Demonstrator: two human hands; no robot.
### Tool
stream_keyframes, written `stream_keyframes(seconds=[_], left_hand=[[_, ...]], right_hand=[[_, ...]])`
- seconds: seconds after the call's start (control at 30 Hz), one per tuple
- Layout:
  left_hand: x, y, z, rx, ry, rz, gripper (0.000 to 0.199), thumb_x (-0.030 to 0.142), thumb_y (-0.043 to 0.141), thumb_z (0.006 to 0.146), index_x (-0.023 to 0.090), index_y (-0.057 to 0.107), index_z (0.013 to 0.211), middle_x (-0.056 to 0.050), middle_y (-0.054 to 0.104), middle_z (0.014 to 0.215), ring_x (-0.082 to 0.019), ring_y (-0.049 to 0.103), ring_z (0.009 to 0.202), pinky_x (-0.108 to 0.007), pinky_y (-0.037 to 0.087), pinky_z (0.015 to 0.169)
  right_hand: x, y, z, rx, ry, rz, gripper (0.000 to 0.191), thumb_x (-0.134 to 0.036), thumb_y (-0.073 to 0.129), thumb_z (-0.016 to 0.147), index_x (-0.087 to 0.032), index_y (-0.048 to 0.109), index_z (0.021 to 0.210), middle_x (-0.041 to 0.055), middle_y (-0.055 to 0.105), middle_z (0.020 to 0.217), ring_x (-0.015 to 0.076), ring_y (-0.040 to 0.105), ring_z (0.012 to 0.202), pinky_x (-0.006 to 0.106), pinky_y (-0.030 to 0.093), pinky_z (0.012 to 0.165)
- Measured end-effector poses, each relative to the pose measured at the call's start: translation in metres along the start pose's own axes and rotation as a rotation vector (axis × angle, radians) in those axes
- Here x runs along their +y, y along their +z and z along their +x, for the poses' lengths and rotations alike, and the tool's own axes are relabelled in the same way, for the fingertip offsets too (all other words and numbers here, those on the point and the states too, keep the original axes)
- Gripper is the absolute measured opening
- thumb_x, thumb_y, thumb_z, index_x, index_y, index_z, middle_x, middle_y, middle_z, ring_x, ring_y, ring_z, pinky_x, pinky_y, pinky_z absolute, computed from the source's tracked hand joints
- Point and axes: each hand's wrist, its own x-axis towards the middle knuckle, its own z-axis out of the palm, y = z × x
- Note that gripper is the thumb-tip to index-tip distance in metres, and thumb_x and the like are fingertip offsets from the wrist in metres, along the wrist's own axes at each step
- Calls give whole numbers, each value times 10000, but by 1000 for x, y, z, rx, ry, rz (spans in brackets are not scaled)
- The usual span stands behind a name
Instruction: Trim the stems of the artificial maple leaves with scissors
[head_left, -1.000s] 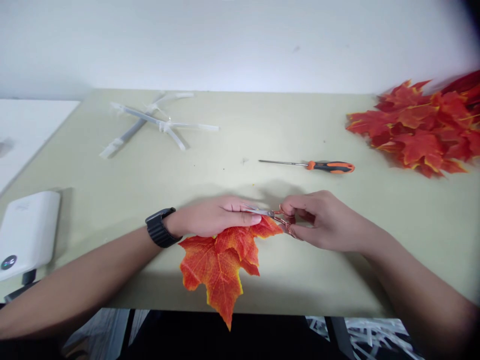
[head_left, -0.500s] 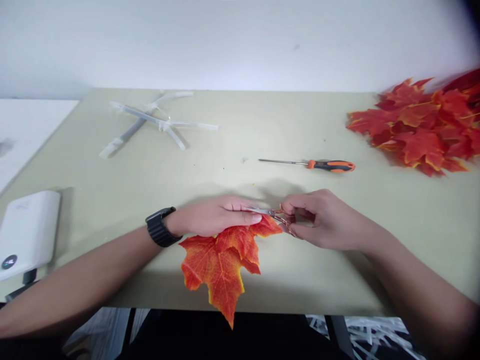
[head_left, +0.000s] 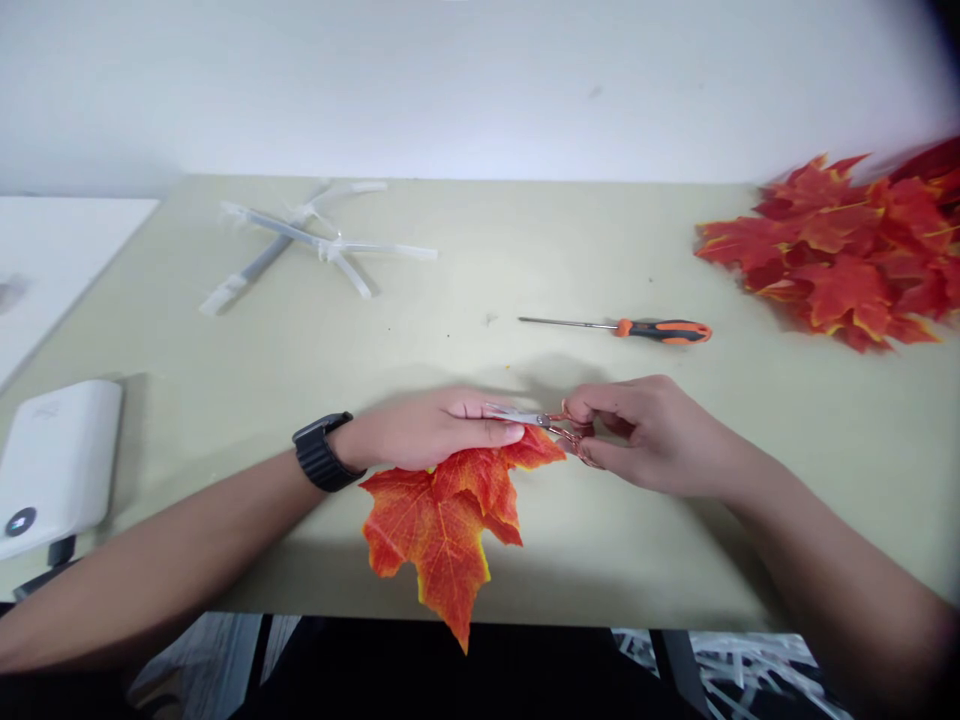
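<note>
My left hand [head_left: 435,428], with a black watch [head_left: 324,452] on the wrist, pinches artificial maple leaves [head_left: 442,530] between thumb and fingers. The orange-red leaves hang below the hand toward the table's front edge. My right hand [head_left: 645,432] grips the rose-gold handles of small scissors [head_left: 541,422], thumb and fingers in the loops. The scissors' silver blades lie slightly apart, pointing left, against the left fingers just above the thumb tip. What lies between the blades is hard to make out.
Behind the hands lies a screwdriver [head_left: 652,330] with an orange and black handle. More red maple leaves [head_left: 847,260] are heaped at the back right. Translucent plastic strips [head_left: 315,240] rest at the back left. A white power bank [head_left: 60,465] stands at the left.
The scissor blades have opened slightly and their tips have shifted a little left over the left fingers. My left hand keeps its hold on the leaves, almost still.
</note>
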Motion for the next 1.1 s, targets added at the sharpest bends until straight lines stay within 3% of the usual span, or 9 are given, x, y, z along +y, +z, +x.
stream_keyframes(seconds=[0.23, 0.4, 0.47, 0.57, 0.67, 0.8, 0.93, 1.1], left_hand=[[1, -1, -1, 5, -66, -22, 340, 460, 561, 1040, 249, 737, 1240, -50, 756, 1199, -195, 702, 1007, -275, 517, 847], [3, 0, 0, -19, -26, -39, 318, 391, 536, 1060, 266, 705, 1298, -46, 734, 1232, -182, 681, 1053, -262, 505, 874], [3, 0, 0, -14, -23, -25, 317, 396, 535, 1058, 271, 700, 1298, -41, 740, 1154, -170, 675, 986, -253, 502, 818], [0, -1, -1, 31, -85, 34, 333, 505, 560, 1025, 228, 741, 1059, -22, 687, 876, -142, 607, 733, -248, 453, 639], [-1, -1, -1, 66, -99, 66, 428, 579, 571, 992, 193, 641, 822, 4, 538, 710, -115, 483, 599, -250, 377, 548], [1, 1, 0, 57, -18, 105, 413, 553, 590, 987, 182, 559, 808, 18, 469, 739, -104, 444, 629, -239, 352, 562], [1, 5, 2, 84, 18, 126, 292, 474, 607, 992, 185, 611, 952, 4, 550, 858, -115, 511, 725, -237, 395, 636], [-2, 9, 4, 172, 53, 153, 277, 435, 682, 954, 187, 558, 932, 27, 499, 831, -100, 457, 706, -229, 366, 616]], right_hand=[[1, 0, 0, -30, -1, 3, 138, -225, 646, 846, -231, 517, 798, -40, 612, 677, 109, 498, 548, 264, 366, 527], [1, -1, -1, 1, -20, -19, 169, -198, 618, 869, -223, 502, 749, -58, 506, 576, 90, 401, 488, 255, 309, 488], [2, 0, -1, 30, -32, -20, 171, -208, 612, 892, -219, 514, 752, -53, 501, 570, 86, 400, 480, 254, 303, 486], [5, 2, -2, 106, 11, 25, 199, -246, 628, 914, -213, 512, 755, -23, 585, 647, 88, 441, 504, 254, 332, 492], [6, 4, 0, 196, 90, 137, 243, -303, 680, 912, -210, 522, 752, 8, 646, 754, 107, 514, 581, 254, 376, 514], [2, 5, 3, 245, 156, 347, 332, -408, 774, 872, -202, 557, 728, -3, 577, 707, 114, 502, 622, 249, 393, 546], [-3, 7, 4, 200, 190, 597, 385, -451, 848, 801, -188, 579, 717, -25, 519, 658, 92, 421, 585, 237, 339, 522], [-8, 12, 3, 148, 186, 674, 381, -432, 886, 761, -180, 602, 730, 4, 606, 719, 105, 472, 622, 244, 353, 536]])
